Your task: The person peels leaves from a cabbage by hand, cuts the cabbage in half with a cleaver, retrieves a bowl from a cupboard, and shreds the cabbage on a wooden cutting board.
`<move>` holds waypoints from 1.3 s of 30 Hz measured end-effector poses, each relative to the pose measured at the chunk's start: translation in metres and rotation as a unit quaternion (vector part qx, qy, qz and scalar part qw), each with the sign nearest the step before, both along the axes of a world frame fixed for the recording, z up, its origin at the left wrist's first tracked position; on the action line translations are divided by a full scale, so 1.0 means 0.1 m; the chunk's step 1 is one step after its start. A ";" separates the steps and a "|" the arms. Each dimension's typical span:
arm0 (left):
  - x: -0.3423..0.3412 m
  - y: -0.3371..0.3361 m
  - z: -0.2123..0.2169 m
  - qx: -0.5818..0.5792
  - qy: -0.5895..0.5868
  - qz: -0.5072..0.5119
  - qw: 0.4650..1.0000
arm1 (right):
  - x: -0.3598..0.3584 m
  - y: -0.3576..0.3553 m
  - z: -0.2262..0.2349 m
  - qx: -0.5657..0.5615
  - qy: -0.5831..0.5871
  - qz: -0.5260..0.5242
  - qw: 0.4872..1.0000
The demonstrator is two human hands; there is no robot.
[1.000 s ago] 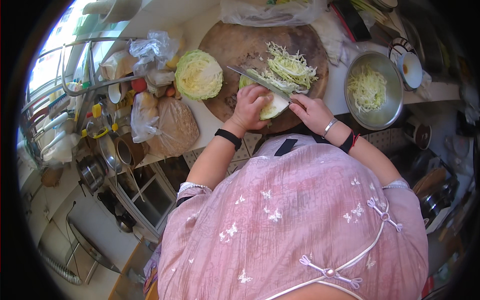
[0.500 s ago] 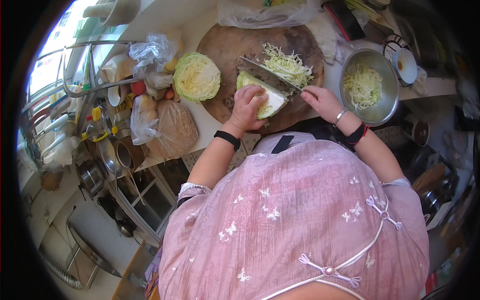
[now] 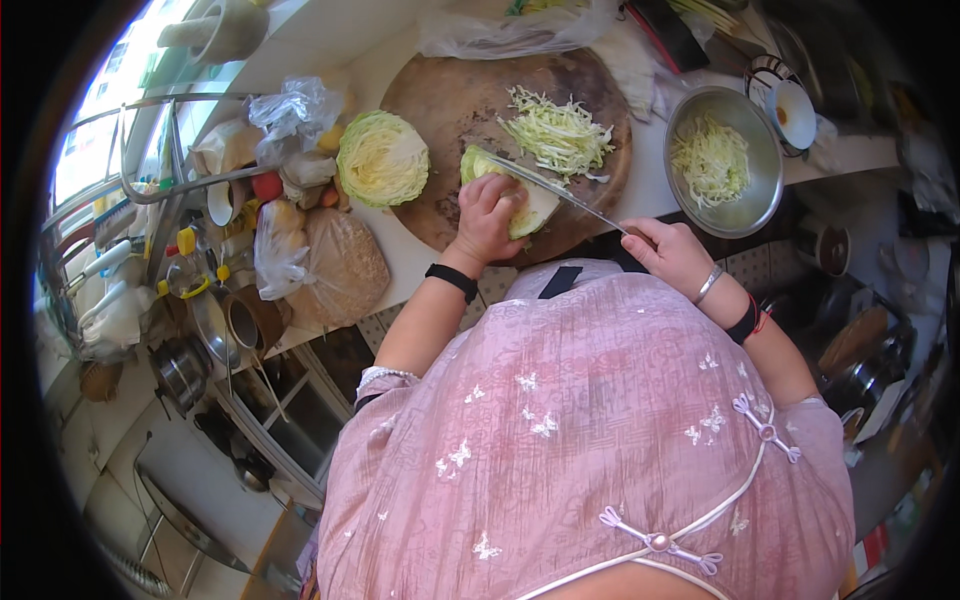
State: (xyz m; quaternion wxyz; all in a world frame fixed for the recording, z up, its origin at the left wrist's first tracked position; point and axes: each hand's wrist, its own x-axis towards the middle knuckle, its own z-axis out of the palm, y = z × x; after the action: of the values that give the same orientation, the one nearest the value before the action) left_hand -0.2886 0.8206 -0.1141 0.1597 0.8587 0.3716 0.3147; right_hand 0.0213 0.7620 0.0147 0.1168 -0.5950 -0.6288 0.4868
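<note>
A cut piece of cabbage (image 3: pixel 541 207) lies near the front of a round wooden cutting board (image 3: pixel 440 95). My left hand (image 3: pixel 487 217) is closed over its left side, fingers curled on top. In my right hand (image 3: pixel 671 258) is the wooden handle of a kitchen knife (image 3: pixel 572 194); its blade lies along the right, cut side of the cabbage piece. Just beyond the blade, a loose pile of shredded cabbage (image 3: pixel 558 132) rests on the board. A cabbage half (image 3: pixel 382 158), cut face up, sits at the board's left edge.
To the right stands a metal bowl (image 3: pixel 771 190) holding more shredded cabbage. Behind it are a small white bowl (image 3: pixel 793 115) and a dark flat object (image 3: pixel 672 35). A clear plastic bag (image 3: pixel 500 36) lies behind the board. Bagged brown food (image 3: pixel 345 265) sits left.
My right hand has drawn the knife back toward me and to the right, the blade now against the cabbage piece. My left hand stays on the piece. The whole view has shifted slightly.
</note>
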 end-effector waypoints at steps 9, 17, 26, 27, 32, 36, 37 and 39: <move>0.10 -0.07 0.03 0.031 0.035 0.009 0.999 | -0.11 0.04 -0.78 0.040 0.022 -0.022 0.999; -0.07 -0.11 0.24 0.003 0.126 0.014 0.992 | 0.07 0.37 -0.72 0.060 0.042 -0.050 0.996; -0.42 -0.26 0.38 -0.093 0.080 0.094 0.988 | 0.02 0.33 -0.35 0.078 0.046 -0.065 0.994; -0.42 -0.32 0.46 -0.090 0.080 0.097 0.988 | 0.03 0.31 -0.35 0.071 0.036 -0.059 0.995; -0.20 -0.46 0.57 -0.196 0.188 0.154 0.950 | -0.02 0.26 -0.31 0.068 0.011 -0.034 0.997; -0.13 -0.38 0.41 -0.161 0.157 0.177 0.958 | -0.06 0.26 -0.23 0.070 0.020 -0.046 0.996; -0.12 -0.34 0.42 -0.161 0.155 0.178 0.958 | -0.07 0.25 -0.22 0.064 0.027 -0.055 0.996; -0.11 -0.27 0.47 -0.146 0.165 0.150 0.964 | -0.06 0.25 -0.26 0.070 0.027 -0.055 0.996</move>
State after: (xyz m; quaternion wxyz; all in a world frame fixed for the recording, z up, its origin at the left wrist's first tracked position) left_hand -0.3000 0.7941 -0.0672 0.1708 0.8003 0.5596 0.1315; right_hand 0.0155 0.7871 -0.0114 0.2017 -0.6058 -0.6240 0.4504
